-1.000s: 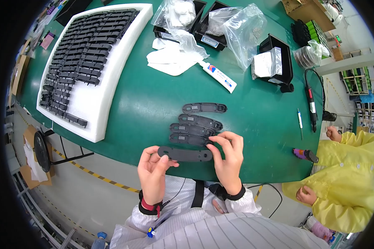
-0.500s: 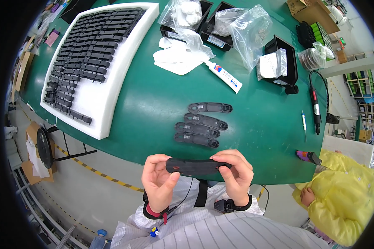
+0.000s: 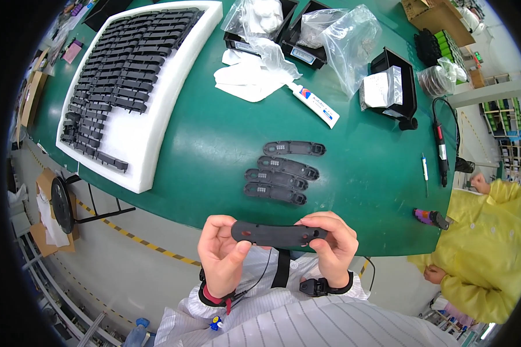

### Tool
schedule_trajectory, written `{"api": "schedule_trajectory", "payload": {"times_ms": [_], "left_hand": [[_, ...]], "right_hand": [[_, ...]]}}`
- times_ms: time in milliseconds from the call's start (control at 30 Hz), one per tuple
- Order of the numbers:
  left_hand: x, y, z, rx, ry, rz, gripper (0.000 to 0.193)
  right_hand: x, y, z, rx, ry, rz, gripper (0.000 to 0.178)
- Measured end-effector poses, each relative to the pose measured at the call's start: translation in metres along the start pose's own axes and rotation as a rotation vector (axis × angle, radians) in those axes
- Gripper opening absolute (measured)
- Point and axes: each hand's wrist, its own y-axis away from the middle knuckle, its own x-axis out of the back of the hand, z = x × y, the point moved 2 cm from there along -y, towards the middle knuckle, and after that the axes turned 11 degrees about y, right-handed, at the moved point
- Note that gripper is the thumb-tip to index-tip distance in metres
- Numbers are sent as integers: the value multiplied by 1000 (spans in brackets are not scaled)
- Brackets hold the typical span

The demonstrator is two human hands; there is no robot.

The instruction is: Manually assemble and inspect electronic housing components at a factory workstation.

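A long, slightly curved black plastic housing piece (image 3: 275,234) is held level between my two hands, just in front of the table's near edge. Its left end sits between the thumb and fingers of my left hand (image 3: 223,254). My right hand (image 3: 333,246) pinches the other end, where small holes show near the thumb. Beyond it, several similar black housing pieces (image 3: 275,192) lie in a loose stack of rows on the green table (image 3: 202,173), their hollow sides up.
A white foam tray (image 3: 136,139) with rows of black parts stands at the left. Across the back are a white cloth (image 3: 246,81), a white tube (image 3: 314,106) and black bins (image 3: 396,87). An electric screwdriver (image 3: 441,144) lies at right, near a person in yellow (image 3: 486,248).
The housing piece has tilted a little, showing more of its face and holes at the right end. My right hand has shifted slightly right. The person in yellow has raised a hand.
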Motion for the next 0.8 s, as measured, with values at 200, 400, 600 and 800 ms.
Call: {"api": "schedule_trajectory", "payload": {"times_ms": [200,400,600,800], "left_hand": [[-17,-2,4,47,-95,134,30],[-11,0,6,105,-15,68,22],[-21,-3,4,142,-74,166,28],[-7,-3,0,134,-30,126,22]], "right_hand": [[1,2,-5,-35,12,10,37],[3,2,-6,-54,46,16,41],[6,3,-8,-94,60,38,41],[1,2,-3,-114,38,15,37]]}}
